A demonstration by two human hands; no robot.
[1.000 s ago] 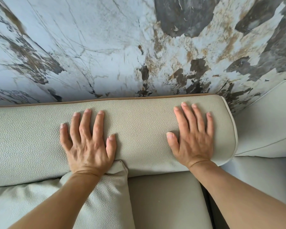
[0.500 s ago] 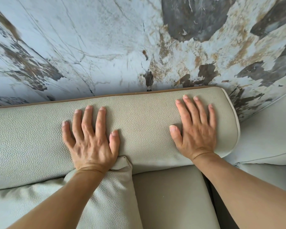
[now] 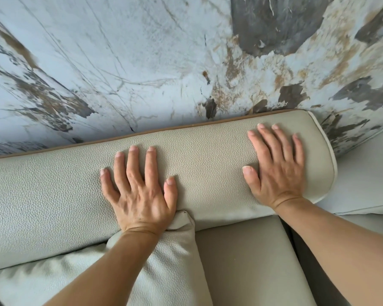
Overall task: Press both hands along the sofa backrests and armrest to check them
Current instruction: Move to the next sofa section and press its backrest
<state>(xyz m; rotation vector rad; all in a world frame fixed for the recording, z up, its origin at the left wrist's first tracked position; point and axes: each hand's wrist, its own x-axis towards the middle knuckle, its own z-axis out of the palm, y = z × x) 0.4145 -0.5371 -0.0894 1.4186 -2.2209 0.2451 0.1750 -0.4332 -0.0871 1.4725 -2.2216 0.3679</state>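
Observation:
A pale grey-green pebbled leather backrest runs across the view, with a brown piping along its back edge. My left hand lies flat on its middle, fingers spread, palm down. My right hand lies flat near the backrest's rounded right end, fingers pointing toward the wall. Both palms rest on the leather and hold nothing.
A marbled blue-white and brown wall rises right behind the backrest. A loose cushion sits under my left wrist. The seat cushion lies between my arms. Another pale sofa section adjoins at the right, past a dark gap.
Both hands have slid to the right along the backrest, the right one closer to its rounded end. The view has shifted so more wall shows.

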